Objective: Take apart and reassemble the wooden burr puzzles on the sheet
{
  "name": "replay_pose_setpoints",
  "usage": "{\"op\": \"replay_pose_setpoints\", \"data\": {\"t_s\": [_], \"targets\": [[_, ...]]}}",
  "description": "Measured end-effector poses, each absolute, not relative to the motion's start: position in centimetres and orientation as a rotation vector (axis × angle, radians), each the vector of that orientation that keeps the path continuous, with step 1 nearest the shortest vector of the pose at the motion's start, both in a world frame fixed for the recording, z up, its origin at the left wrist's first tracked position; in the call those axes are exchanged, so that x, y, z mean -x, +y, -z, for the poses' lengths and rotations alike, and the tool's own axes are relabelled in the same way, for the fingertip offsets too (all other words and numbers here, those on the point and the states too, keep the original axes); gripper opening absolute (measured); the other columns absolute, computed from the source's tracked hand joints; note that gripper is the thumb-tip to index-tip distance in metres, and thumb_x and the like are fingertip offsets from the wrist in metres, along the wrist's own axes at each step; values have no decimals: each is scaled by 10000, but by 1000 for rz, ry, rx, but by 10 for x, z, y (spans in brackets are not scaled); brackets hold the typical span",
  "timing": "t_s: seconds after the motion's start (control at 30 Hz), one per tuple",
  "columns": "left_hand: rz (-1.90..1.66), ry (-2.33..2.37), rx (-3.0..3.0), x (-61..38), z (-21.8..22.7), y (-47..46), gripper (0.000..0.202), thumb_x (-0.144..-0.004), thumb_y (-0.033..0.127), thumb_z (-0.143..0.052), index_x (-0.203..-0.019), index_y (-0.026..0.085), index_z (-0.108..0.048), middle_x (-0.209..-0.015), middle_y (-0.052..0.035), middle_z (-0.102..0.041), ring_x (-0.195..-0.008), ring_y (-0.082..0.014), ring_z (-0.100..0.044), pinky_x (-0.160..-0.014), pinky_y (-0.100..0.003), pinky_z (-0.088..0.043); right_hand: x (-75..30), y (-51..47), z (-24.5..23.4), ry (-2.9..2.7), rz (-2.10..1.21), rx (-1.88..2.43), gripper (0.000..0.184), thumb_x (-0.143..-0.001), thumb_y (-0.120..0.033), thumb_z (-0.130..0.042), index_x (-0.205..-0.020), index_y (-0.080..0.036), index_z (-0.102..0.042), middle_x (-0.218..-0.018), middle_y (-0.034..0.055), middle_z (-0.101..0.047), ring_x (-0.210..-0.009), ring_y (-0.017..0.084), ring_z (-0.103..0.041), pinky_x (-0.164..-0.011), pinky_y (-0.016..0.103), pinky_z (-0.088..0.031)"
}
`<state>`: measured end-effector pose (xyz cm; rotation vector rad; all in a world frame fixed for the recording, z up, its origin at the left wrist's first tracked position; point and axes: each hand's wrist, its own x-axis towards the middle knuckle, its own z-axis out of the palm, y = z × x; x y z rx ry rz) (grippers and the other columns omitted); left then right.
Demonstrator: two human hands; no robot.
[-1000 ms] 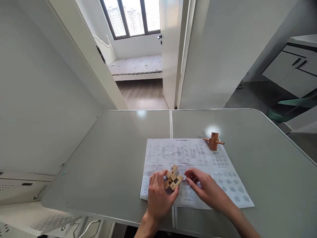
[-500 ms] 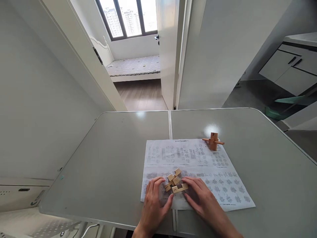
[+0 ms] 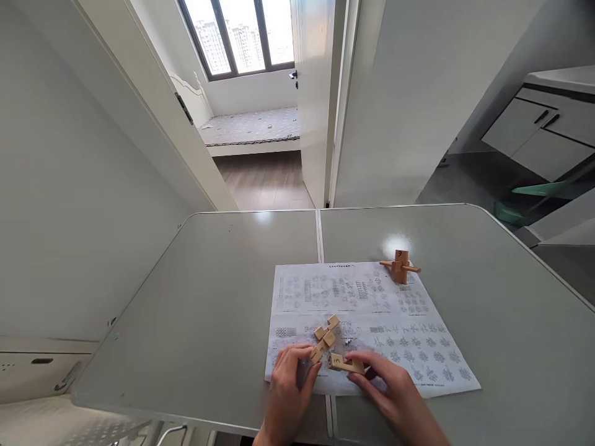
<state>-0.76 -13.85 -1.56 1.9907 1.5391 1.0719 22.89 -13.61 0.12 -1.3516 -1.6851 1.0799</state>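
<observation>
A light wooden interlocking puzzle [image 3: 325, 337] lies on a printed instruction sheet [image 3: 372, 310] on the grey table [image 3: 209, 297]. My left hand [image 3: 288, 393] is closed, with its fingertips on the near end of the puzzle's remaining cluster. My right hand [image 3: 390, 390] pinches a notched wooden bar [image 3: 346, 364], which sits just apart from the cluster on its right. A second, darker wooden puzzle [image 3: 400, 266] stands by the sheet's far right corner, away from both hands.
The table is made of two halves with a seam [image 3: 320, 238] down the middle. Beyond its far edge an open door [image 3: 316, 93] leads to a room with a window. Grey cabinets [image 3: 539, 130] stand at the right.
My right hand has taken hold of a notched bar and drawn it out of the cluster toward me and to the right. Both hands have moved nearer the table's front edge.
</observation>
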Motion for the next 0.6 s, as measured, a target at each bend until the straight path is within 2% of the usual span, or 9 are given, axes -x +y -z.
{"op": "replay_pose_setpoints", "data": {"t_s": [0.1, 0.23, 0.4, 0.6], "targets": [[-1136, 1556, -1967, 4, 14, -144, 90, -1007, 268, -659, -1093, 241, -670, -1002, -41, -799, -950, -220, -785, -849, -343, -658, -224, -144, -5, -1486, -1238, 1371, 353, -1009, -545, -640, -1176, -255, -752, -955, 53, -828, -782, 217, -793, -758, 260, -653], [-1189, 1541, -1999, -3, 7, -149, 63, -1013, 282, -657, -1052, 237, -679, -926, -30, -804, -855, -205, -799, -773, -309, -664, -215, -152, -5, -1271, -1451, 1314, 368, -1009, -536, -649, -1192, -223, -714, -947, 69, -828, -884, 236, -809, -830, 272, -657], [-1256, 1503, -2062, -8, -3, -153, 60, -1029, 246, -629, -1077, 232, -661, -957, -56, -809, -892, -213, -805, -791, -323, -669, -205, -160, 6, -1212, -1295, 1370, 337, -906, -507, -794, -1061, -212, -747, -924, 76, -836, -850, 252, -818, -802, 283, -676], [-1339, 1492, -2056, -14, -6, -159, 80, -1012, 218, -647, -1087, 245, -650, -923, -42, -802, -824, -206, -796, -745, -318, -660, -196, -161, 8, -1262, -1064, 1336, 226, -931, -409, -789, -1049, -217, -777, -1003, 75, -836, -843, 240, -826, -811, 282, -691]]}}
